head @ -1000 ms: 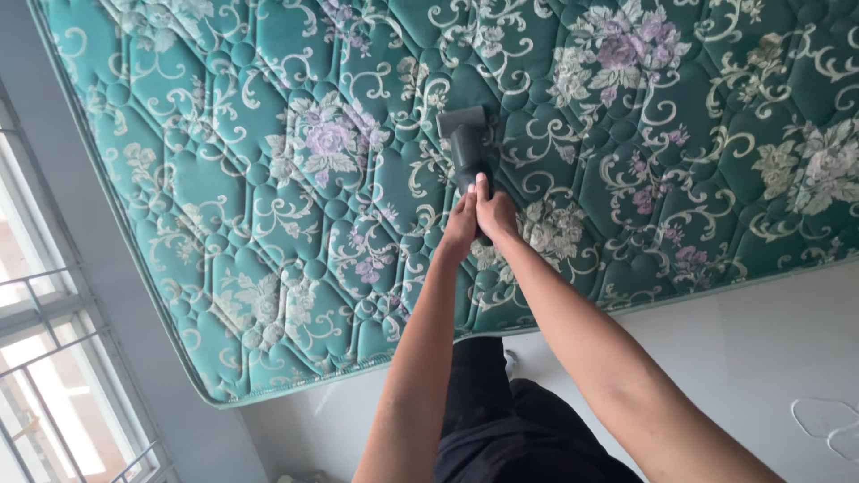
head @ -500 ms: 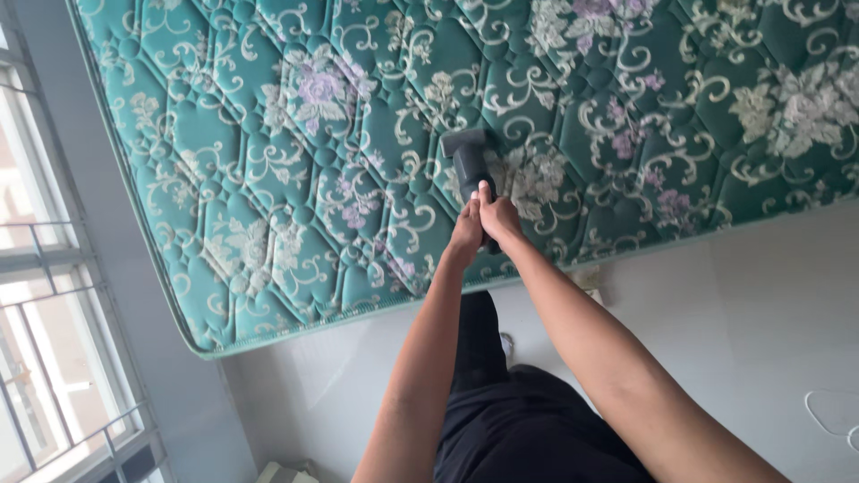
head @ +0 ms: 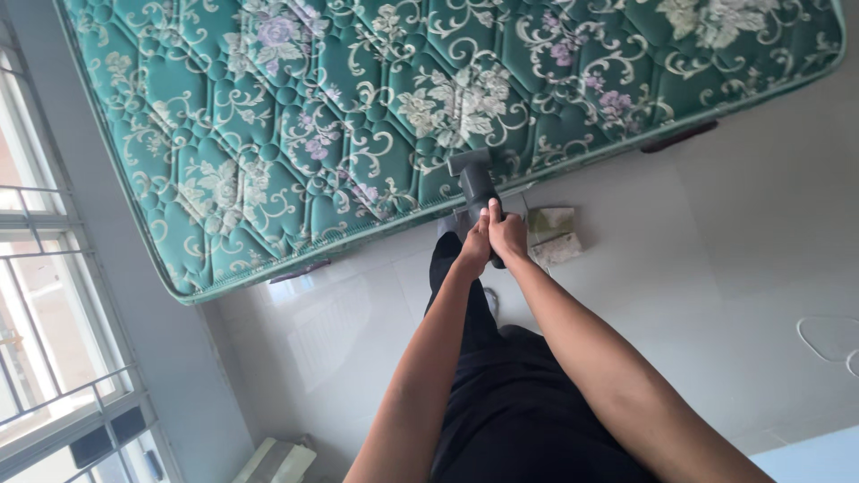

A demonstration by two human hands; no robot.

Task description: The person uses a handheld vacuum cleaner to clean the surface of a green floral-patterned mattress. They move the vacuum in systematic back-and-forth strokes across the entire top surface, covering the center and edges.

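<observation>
While I look down past my own arms, the window (head: 36, 295) with its white frame and bars fills the left edge, bright with daylight, and a grey wall strip runs up beside it. Next to that wall lies the mattress (head: 268, 134), teal and quilted, covered in cream scrolls and pale purple flowers, set at a slant so its near edge runs from lower left to upper right. Below its corner, at the bottom of the view, a pale boxy object (head: 277, 461) sits on the floor (head: 716, 268), too cropped for me to tell what it is.

Toward the middle, my left hand (head: 472, 250) is wrapped around the lower part of the dark grey vacuum nozzle (head: 476, 183), fingers closed on the handle. The nozzle's wide head rests against the mattress right at its near edge, and the body slopes back down toward me. My right hand (head: 508, 237) is clasped on the same handle, pressed against the left hand, thumb laid along the top. Just right of my hands a folded cloth (head: 553, 234) with a faded pattern lies on the glossy light floor, near the mattress edge. My dark trousers (head: 510, 402) show between my forearms.
</observation>
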